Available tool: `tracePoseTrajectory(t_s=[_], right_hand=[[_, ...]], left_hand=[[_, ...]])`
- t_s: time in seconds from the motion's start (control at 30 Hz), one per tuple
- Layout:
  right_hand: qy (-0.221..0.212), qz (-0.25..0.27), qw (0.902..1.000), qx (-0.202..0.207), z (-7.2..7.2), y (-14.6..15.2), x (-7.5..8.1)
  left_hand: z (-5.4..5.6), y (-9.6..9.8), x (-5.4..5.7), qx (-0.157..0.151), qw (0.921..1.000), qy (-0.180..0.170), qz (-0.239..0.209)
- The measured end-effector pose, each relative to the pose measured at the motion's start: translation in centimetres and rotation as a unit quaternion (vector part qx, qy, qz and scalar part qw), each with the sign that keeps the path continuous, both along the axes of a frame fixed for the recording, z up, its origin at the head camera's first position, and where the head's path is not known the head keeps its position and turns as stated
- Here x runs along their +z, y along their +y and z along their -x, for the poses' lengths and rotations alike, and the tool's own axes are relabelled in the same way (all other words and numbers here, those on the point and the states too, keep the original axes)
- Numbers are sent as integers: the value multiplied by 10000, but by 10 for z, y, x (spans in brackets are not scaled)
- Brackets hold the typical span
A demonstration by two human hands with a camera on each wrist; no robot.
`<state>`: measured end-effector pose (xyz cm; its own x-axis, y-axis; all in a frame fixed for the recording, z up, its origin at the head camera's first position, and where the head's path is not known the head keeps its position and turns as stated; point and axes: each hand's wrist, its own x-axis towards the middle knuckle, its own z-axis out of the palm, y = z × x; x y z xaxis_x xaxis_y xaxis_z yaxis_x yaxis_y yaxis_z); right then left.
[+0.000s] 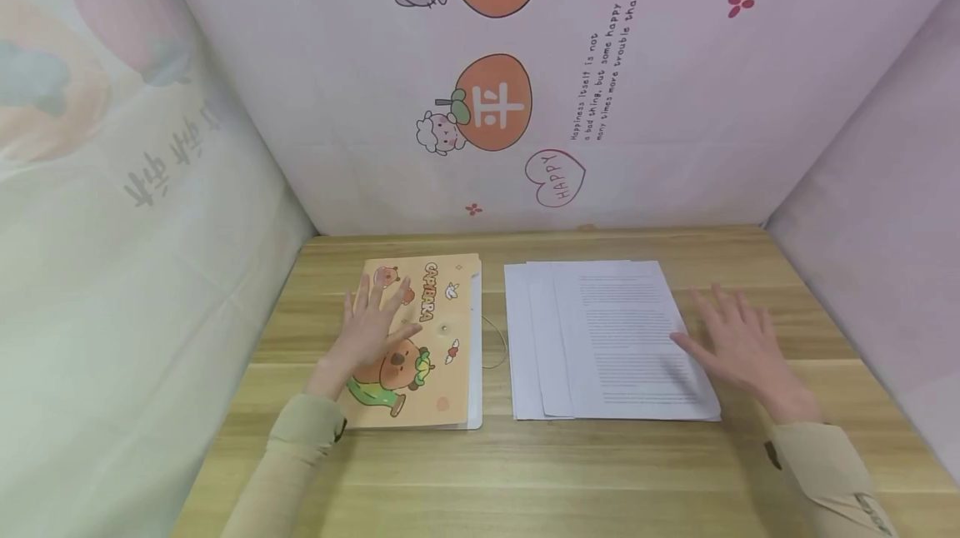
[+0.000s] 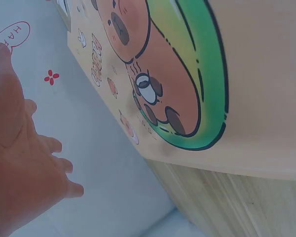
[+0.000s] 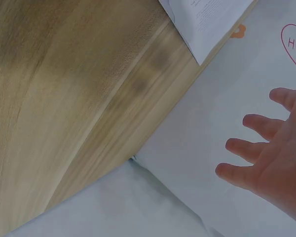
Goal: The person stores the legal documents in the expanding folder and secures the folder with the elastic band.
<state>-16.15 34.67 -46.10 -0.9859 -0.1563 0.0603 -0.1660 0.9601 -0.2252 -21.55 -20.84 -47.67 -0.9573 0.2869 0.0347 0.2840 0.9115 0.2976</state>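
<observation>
An orange-tan document folder (image 1: pixel 450 388) with capybara cartoons and the word CAPYBARA lies on the left of the table, white edges showing along its right side. Over its left part my left hand (image 1: pixel 369 330) is spread, palm down; the left wrist view shows a gap between that hand and the folder (image 2: pixel 266 89). A thin string (image 1: pixel 495 342) loops out from the folder's right side. To the right lies a loose stack of printed paper sheets (image 1: pixel 622 338), slightly fanned out. My right hand (image 1: pixel 738 346) hovers at the stack's right edge with fingers spread, holding nothing.
The wooden table (image 1: pixel 525 480) is enclosed by white cloth on the left, back and right. The back cloth (image 1: pixel 360 105) carries orange fruit drawings and lettering, and meets the table's far edge just behind the folder and papers.
</observation>
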Motion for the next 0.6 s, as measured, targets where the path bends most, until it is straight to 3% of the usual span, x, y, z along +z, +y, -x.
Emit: tracePoseTrajectory(t_s=[0.6], right_hand=[[246,113,9992,292,5,1,-6]], left_hand=[[-5,8,-7,-147,9995,-193,-225]])
